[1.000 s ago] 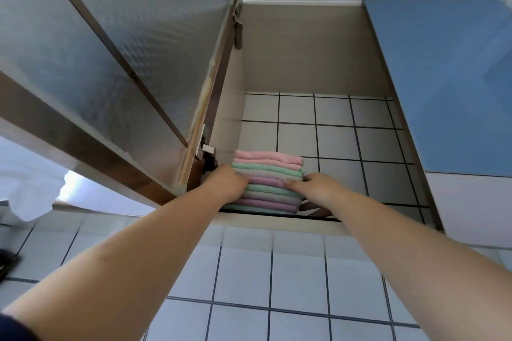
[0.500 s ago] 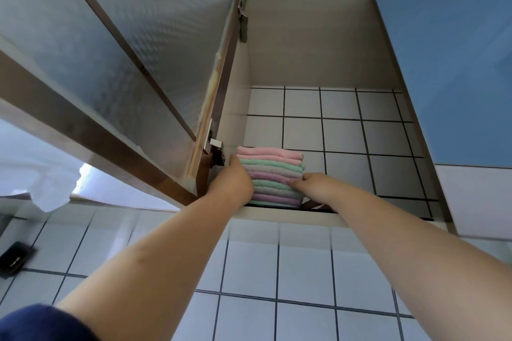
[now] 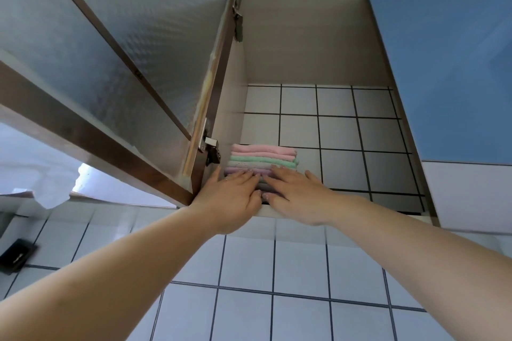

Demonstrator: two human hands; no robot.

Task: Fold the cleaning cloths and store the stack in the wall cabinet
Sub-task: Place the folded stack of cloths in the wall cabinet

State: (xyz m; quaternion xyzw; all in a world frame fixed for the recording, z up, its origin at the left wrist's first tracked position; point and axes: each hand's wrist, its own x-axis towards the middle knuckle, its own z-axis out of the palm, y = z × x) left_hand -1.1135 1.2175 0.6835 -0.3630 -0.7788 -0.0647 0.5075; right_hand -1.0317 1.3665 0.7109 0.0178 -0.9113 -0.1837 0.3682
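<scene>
A stack of folded soft cloths (image 3: 263, 159), pink on top, then green, then pale purple lower down, sits inside the open wall cabinet (image 3: 313, 36) with beige inner walls. The stack is at the left front corner of the cabinet floor, close to the left inner wall and just behind the front edge. The left hand (image 3: 231, 196) reaches up with its fingers straight and flat against the front of the stack, at the left side. The right hand (image 3: 297, 194) does the same at the right side, fingers stretched out and spread, fingertips touching the purple cloths. Neither hand curls around a cloth; both lie flat and only press on the front of the stack. The two thumbs are very close together below the stack, near the cabinet's front edge. The frosted glass cabinet door with a brown frame (image 3: 116, 50) is swung wide open on the left, and its silver metal hinge (image 3: 210, 148) sits just left of the stack. A blue cabinet door (image 3: 448, 72) is on the right. White wall tiles with dark lines (image 3: 299, 266) show behind the cabinet and below it. A small black thing (image 3: 16, 256) lies low on the far left.
</scene>
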